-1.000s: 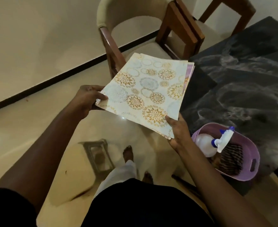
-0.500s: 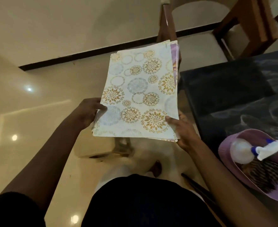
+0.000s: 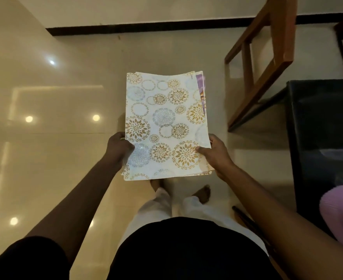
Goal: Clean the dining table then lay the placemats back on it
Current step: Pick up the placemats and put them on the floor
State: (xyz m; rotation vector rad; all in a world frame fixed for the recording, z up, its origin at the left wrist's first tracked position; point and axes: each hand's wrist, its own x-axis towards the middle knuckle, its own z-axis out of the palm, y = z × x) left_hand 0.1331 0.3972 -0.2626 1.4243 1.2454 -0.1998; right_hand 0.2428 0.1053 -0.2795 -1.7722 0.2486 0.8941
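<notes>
A stack of placemats (image 3: 166,122), white with gold and blue floral circles and a purple sheet edge showing at its right, is held flat over the floor in front of me. My left hand (image 3: 119,149) grips its near-left edge with the thumb on top. My right hand (image 3: 215,153) grips the near-right corner. The dark marbled dining table (image 3: 324,122) lies at the right edge of view, apart from the stack.
A purple plastic basket (image 3: 336,215) sits on the table's near corner, mostly cut off. A wooden chair (image 3: 267,57) stands at the upper right beside the table. Glossy cream floor tiles (image 3: 55,138) spread to the left, up to a white wall with a dark skirting.
The view has turned left, away from the table. The stack stayed in both hands and now points straight ahead. The basket slid to the right edge and its spray bottle left the view.
</notes>
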